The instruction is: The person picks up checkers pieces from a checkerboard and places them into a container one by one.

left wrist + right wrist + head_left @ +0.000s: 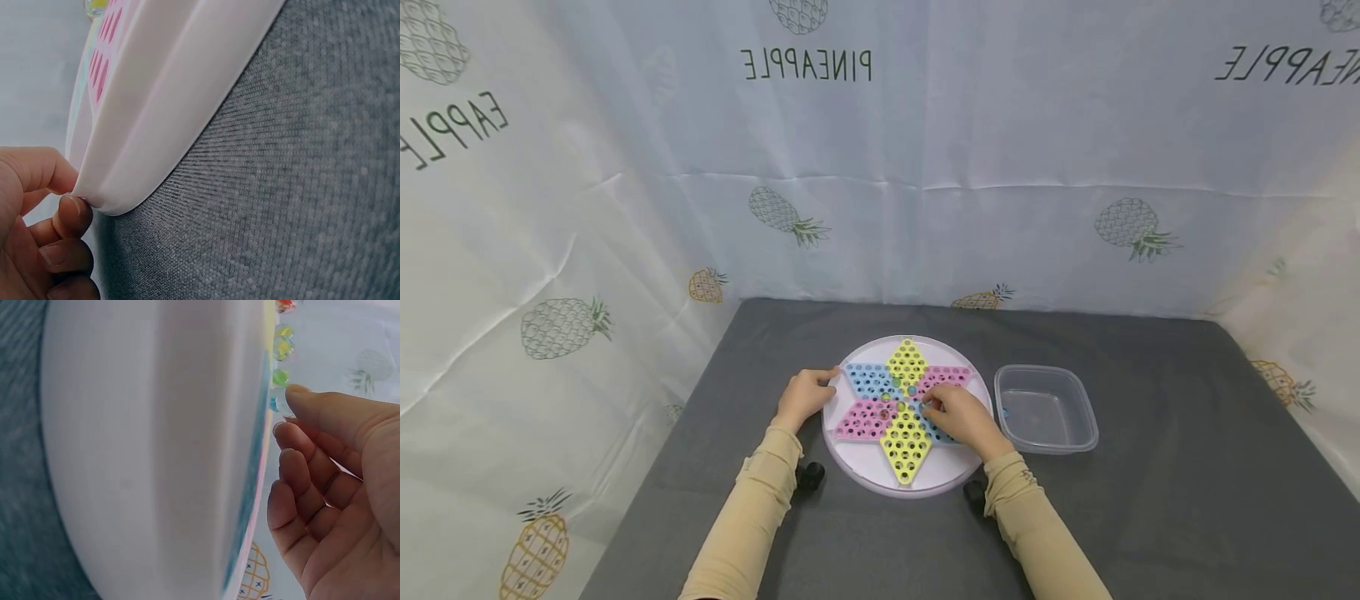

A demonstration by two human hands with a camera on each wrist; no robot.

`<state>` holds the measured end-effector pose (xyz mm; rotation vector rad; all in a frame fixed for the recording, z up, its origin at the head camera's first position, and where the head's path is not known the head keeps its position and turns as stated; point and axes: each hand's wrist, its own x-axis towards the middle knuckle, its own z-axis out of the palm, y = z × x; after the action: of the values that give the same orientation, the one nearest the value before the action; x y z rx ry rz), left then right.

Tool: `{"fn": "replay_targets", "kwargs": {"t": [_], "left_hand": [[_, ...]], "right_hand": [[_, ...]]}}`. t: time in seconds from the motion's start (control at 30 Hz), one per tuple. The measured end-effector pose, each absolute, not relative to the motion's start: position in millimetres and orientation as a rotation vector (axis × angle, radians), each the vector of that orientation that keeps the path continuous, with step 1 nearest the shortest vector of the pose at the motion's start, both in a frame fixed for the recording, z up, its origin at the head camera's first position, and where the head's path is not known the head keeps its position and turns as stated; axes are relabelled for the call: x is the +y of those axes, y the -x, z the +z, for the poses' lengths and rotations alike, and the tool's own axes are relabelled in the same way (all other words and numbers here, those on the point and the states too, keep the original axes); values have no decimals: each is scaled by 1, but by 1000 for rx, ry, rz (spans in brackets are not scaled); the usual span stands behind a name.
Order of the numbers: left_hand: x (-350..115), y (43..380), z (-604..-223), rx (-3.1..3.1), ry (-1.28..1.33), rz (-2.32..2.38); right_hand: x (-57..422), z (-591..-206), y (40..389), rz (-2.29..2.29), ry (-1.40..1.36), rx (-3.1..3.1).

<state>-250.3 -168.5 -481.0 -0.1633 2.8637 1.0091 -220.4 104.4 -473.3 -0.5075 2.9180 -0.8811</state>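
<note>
A round white Chinese checkers board [857,467] lies on the table, its star of holes in yellow, pink and blue. At its left edge my left hand [805,396] pinches the rim between thumb and index finger, as the left wrist view shows. My right hand [961,414] is over the star's right side. Its thumb and index finger pinch a clear bluish glass marble [285,405] close to the board's surface, the other fingers loosely curled. Several marbles sit around the star's middle, among them a red one [883,414] and a green one [901,407].
Right of the board stands a clear plastic container [1060,444] with a blue marble [1005,413] at its left side. A dark grey cloth [1187,500] covers the table. Behind and at the sides hang white curtains [1022,125] printed with pineapples.
</note>
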Motion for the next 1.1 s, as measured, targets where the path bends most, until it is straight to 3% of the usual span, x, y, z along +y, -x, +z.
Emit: {"fn": "replay_targets", "kwargs": {"t": [1.1], "left_hand": [[-168,247,-484,2892,132,1023]], "right_hand": [[124,-442,204,-1037,552,2927]]}}
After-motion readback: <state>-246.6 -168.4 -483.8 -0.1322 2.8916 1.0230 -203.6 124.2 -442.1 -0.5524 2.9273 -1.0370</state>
